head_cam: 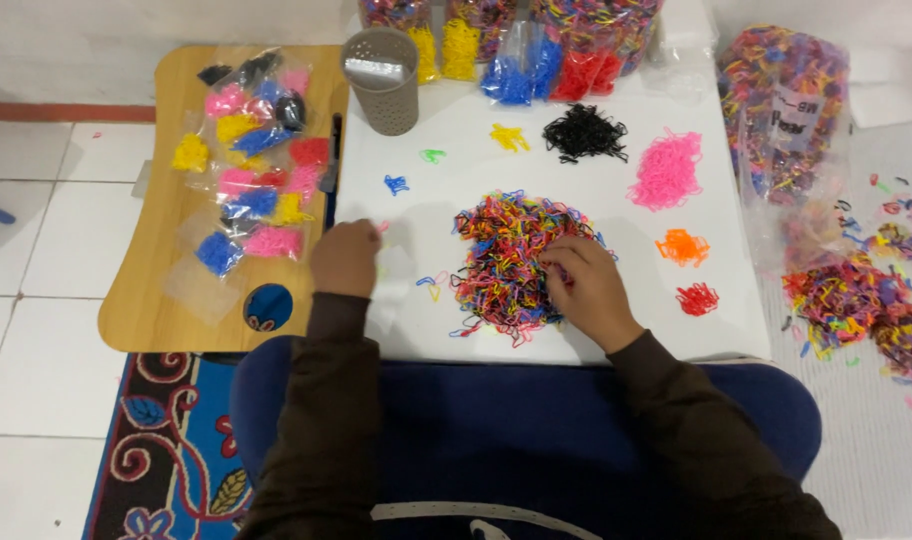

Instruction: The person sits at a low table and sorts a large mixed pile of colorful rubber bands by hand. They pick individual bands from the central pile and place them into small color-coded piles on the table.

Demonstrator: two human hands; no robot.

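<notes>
Right hand grip pinches into the near-right edge of the mixed multicoloured heap of small elastic bands on the white surface; what it has hold of cannot be told. Left hand, left of the heap, is curled with a pink band showing at its fingertips.

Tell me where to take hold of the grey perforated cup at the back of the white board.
Grip the grey perforated cup around its side wall just below the rim, coming in from the front right. It stands upright and tapers downward, so fingers hold best high up. The wooden tray of small bags crowds its left side.
</notes>
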